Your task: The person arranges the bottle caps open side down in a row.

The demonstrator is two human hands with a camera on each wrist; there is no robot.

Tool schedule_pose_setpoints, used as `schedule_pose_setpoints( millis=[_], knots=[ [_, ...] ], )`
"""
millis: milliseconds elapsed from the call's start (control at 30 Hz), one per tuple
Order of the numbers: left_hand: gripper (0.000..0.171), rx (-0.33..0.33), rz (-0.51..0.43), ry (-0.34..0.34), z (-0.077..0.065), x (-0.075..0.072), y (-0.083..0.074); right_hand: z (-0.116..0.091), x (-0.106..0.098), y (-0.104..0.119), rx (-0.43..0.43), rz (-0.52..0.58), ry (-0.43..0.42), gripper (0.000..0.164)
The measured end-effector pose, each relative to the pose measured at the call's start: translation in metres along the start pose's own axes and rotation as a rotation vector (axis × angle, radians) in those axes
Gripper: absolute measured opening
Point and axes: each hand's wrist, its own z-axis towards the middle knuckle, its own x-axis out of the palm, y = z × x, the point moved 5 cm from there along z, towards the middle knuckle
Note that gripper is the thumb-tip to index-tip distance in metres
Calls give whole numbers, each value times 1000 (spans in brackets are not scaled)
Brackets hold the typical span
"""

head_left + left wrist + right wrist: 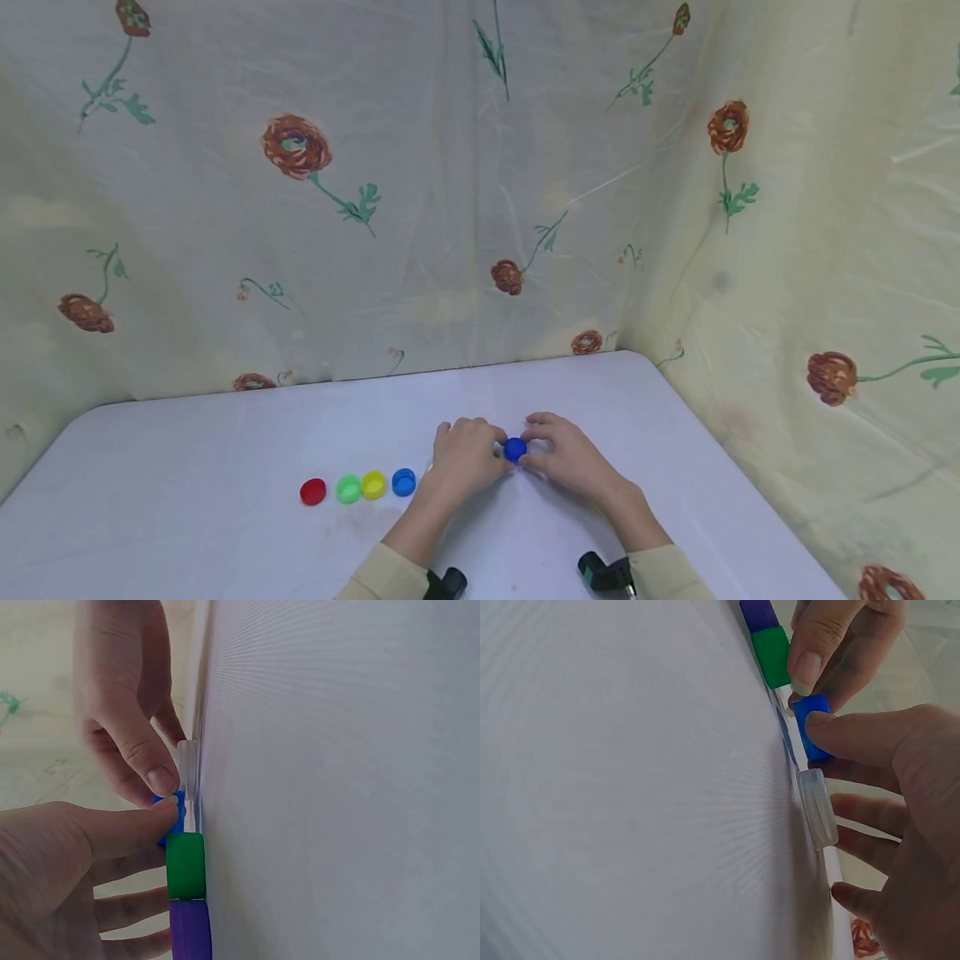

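A dark blue bottle cap is held between the two hands, close over the table. My right hand pinches it with thumb and index finger, its other fingers spread out behind. From the other side my left hand has its thumb and index fingertips at the cap's edge. Beside the left fingers stand a green cap and a purple cap, mostly hidden in the head view. A clear cap lies by the right hand's fingers, on the other side of the blue one.
Left of the hands, a red cap, a light green cap, a yellow cap and a second blue cap form a row on the white table. Flowered curtains hang along the back and right sides.
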Motion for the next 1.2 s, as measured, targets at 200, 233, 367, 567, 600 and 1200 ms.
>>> schedule_pose_setpoints(
  millis=[200, 233, 367, 567, 600, 1200],
  knots=[
    [35, 6, 0, -1, 0, 0, 1, 0, 1, 1, -1, -5, 2, 22],
    [35, 8, 2, -1, 0, 0, 0, 0, 1, 1, -3, -9, 4, 23],
    [35, 10, 4, 8, -1, -1, 1, 0, 2, 2, -7, -30, 16, 23],
    [37, 2, -4, 34, -3, 0, 1, 0, 5, 1, 17, -37, 41, 25],
    [37, 1, -5, 35, -3, 0, 2, -1, 5, 1, 25, -34, 44, 25],
    [52, -31, -38, 138, -4, 0, 6, -4, 2, 7, 33, -16, 45, 27]
  ],
)
